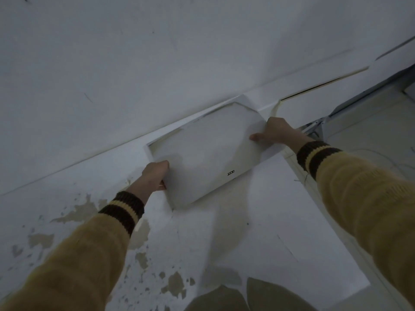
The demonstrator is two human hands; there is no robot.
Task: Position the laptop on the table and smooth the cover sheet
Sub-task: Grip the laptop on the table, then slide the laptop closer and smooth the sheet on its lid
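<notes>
White and closed, the laptop sits between both hands, its lid facing up with a small dark logo near the corner closest to the person. The left hand grasps the near-left edge, thumb pressed on top of the lid and fingers curled under the side. The right hand clamps the opposite, far-right edge, thumb lying flat on the lid and the remaining fingers wrapped around the side, out of sight.

Between the two grips the laptop lies turned at an angle over the white table. Whether its underside rests fully on the surface or is slightly lifted cannot be told.

Just beyond the right-hand grip, a white cover sheet lies on the table's far part, its edge lifted and curled so a dark gap shows beneath it. Behind the far edge of the laptop runs the pale wall. Below the left-hand grip, the white coating is chipped away in tan patches.

Both arms wear mustard-yellow knit sleeves with dark brown cuffs crossed by a yellow stripe.
</notes>
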